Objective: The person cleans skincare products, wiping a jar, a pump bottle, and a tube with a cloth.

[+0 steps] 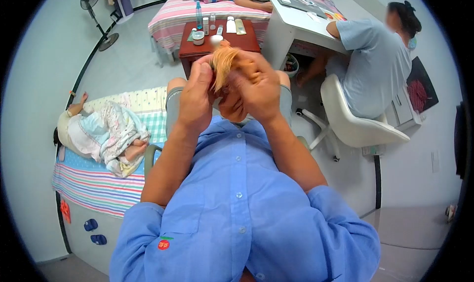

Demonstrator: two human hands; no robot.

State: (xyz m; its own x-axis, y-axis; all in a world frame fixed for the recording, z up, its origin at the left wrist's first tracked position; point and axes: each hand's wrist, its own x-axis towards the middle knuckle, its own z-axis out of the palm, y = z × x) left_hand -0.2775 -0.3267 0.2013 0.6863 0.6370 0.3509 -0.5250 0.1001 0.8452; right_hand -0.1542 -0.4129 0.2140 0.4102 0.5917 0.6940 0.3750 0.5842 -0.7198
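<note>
One blue shirt (pixel 212 171) lies nearest; ahead of it, the left hand (pixel 198 87) and right hand (pixel 261 89) both close on an orange, hair-like tuft (pixel 225 65); its strands hang loose, so the handling looks unfinished, though blur hides what is done and what is left; the tuft sits between left thumb and right fingers, rising above the grip; beyond, a blue bottle (pixel 199 16) stands on a red-brown table (pixel 251 44).

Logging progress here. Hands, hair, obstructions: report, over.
Left hand, right hand: both at orange hair. Exact grip unclear. Red table beyond; nothing visibly blocking.
</note>
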